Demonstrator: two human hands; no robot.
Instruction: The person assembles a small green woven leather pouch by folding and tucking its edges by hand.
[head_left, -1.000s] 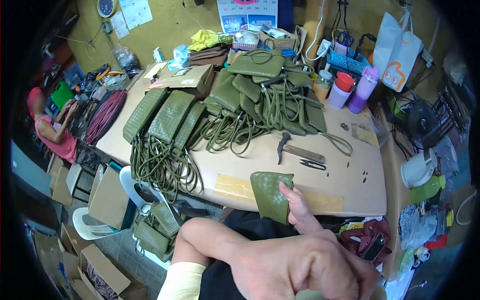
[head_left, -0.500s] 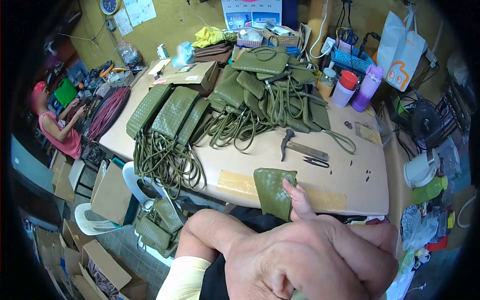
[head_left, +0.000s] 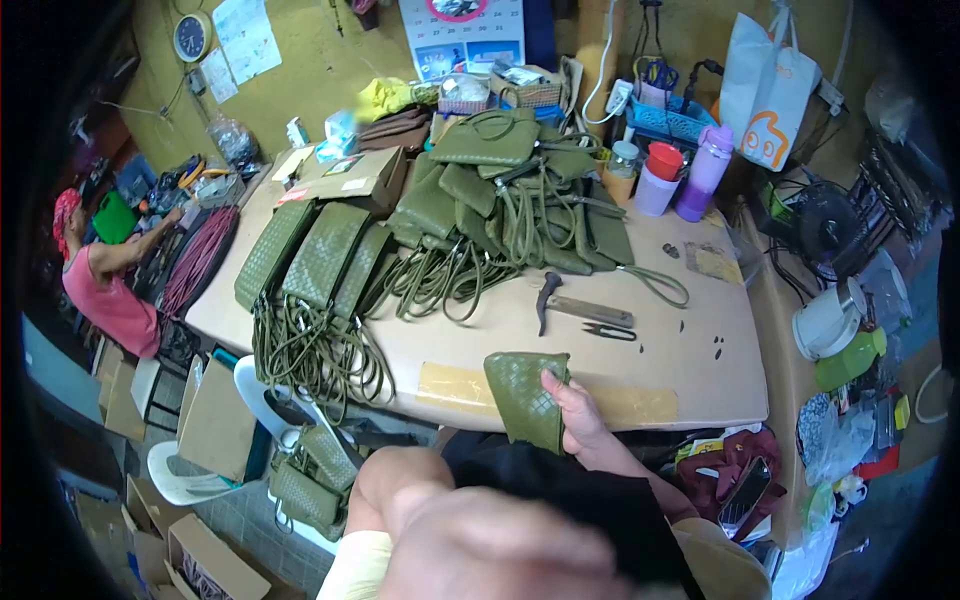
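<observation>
My right hand (head_left: 576,412) grips a green woven-pattern pouch (head_left: 528,395) by its right edge, thumb on the front face. The pouch is held upright above my lap, at the front edge of the table. Close to the camera at the bottom, my left hand (head_left: 490,550) is large and smeared by motion, so its fingers do not show clearly. Beyond the pouch, a hammer (head_left: 590,310) with a wooden handle and a pair of dark thread snips (head_left: 610,331) lie on the table.
Green pouches with cord straps (head_left: 325,255) lie at the table's left, beside a larger pile (head_left: 485,140). Cups and a purple bottle (head_left: 706,175) stand at the back right. More pouches rest on a white chair (head_left: 262,362). A person in pink (head_left: 110,290) works at far left.
My left hand has moved down and left, uncovering my right forearm and dark clothing. The view has shifted somewhat; the pouch stays in my right hand. The person at left has an arm stretched farther forward.
</observation>
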